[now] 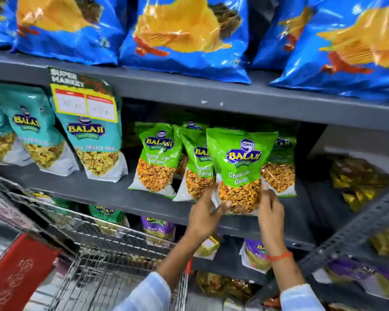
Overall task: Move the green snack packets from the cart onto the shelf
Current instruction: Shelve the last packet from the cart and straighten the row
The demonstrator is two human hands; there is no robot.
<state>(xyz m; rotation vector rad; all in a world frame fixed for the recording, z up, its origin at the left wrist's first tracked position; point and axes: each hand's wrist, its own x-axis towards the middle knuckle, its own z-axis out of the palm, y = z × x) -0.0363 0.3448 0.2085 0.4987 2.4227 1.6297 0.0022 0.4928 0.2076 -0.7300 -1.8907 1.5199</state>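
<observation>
A green snack packet (239, 167) stands upright at the front of the grey middle shelf (112, 194), held at its bottom corners. My left hand (203, 213) grips its lower left corner and my right hand (271, 212) holds its lower right edge. Several more green packets (156, 160) stand behind and to the left of it on the same shelf, one (281, 167) just right of it. The wire cart (103, 261) is at the lower left, below my left forearm; what it holds is hard to make out.
Teal packets (92, 144) fill the shelf's left part under a yellow price tag (83, 104). Large blue chip bags (189, 37) sit on the shelf above. Purple packets (158, 227) lie on the lower shelf. A slotted grey upright (357, 230) and gold packets (357, 180) stand at right.
</observation>
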